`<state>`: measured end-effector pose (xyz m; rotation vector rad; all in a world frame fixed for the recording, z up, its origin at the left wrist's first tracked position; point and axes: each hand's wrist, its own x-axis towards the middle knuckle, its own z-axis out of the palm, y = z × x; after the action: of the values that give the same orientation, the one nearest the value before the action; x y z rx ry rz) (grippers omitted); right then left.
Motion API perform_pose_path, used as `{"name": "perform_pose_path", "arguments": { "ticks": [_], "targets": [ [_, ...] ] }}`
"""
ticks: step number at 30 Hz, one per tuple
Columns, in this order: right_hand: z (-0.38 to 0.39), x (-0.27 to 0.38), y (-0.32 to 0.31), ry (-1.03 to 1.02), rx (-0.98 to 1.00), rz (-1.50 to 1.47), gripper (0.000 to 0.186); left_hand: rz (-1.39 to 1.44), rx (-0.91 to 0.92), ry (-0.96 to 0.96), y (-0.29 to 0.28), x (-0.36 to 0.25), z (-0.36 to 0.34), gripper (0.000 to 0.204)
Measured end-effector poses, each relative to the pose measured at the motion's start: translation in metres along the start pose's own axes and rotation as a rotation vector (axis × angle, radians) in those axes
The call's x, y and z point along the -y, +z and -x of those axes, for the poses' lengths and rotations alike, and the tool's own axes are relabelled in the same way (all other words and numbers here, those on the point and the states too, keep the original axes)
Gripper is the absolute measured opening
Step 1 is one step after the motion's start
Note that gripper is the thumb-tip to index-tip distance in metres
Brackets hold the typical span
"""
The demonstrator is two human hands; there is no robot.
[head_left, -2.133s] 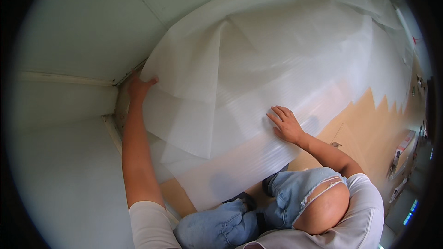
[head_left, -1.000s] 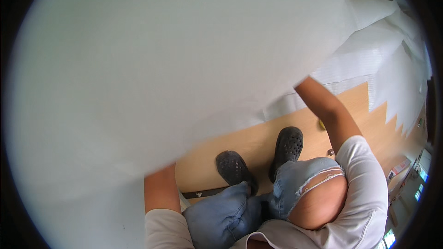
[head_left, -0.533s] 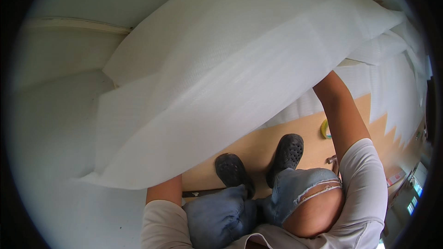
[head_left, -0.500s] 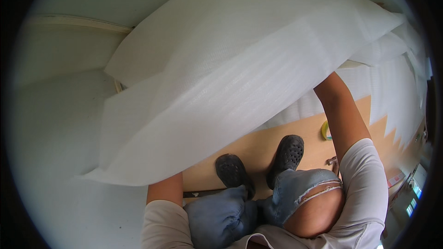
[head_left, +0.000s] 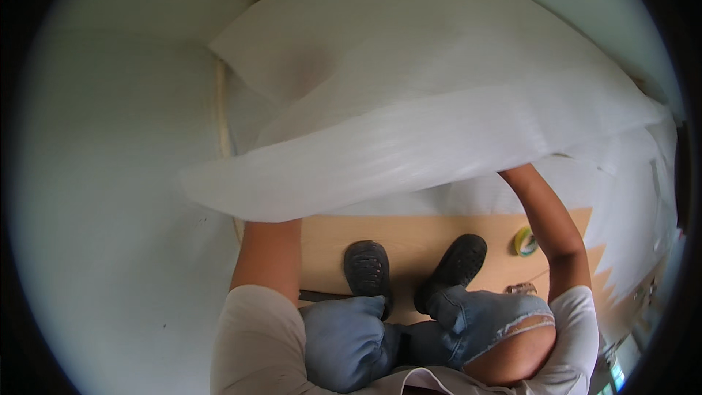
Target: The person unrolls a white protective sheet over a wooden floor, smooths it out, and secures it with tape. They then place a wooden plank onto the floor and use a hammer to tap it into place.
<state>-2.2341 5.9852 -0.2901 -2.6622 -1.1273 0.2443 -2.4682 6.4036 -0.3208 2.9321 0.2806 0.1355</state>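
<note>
A big white translucent foam sheet (head_left: 439,51) arches across the upper view, its near edge curled over toward me. My left forearm (head_left: 270,249) reaches up beneath that edge, and a faint darker patch shows through the foam above it. My right forearm (head_left: 548,212) goes under the sheet's near edge farther right. Both hands are covered by the foam, so their fingers and grip cannot be made out. More white foam (head_left: 621,183) lies at the right under the raised part.
I am squatting on a light wood-coloured board (head_left: 409,241) in black clogs (head_left: 365,271). A roll of yellow-green tape (head_left: 525,241) and a metal tool (head_left: 521,289) lie by my right knee. A pale wall (head_left: 110,175) stands at the left, with a cream strip (head_left: 222,106) running along it.
The sheet's left end and near edge have moved away from me and to the right. My left arm has stretched farther forward, showing more forearm. The view has turned slightly.
</note>
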Motion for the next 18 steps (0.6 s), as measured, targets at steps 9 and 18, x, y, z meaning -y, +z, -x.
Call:
{"name": "perform_pose_path", "arguments": {
  "ticks": [9, 18],
  "targets": [
    [-0.129, 0.104, -0.17, 0.195, -0.14, -0.337, 0.054, 0.04, -0.114, 0.062, 0.067, 0.011, -0.08, 0.058],
    [-0.158, 0.082, -0.219, -0.171, -0.626, -0.651, 0.076, -0.232, 0.05, 0.049, 0.076, 0.005, -0.124, 0.059]
  ]
}}
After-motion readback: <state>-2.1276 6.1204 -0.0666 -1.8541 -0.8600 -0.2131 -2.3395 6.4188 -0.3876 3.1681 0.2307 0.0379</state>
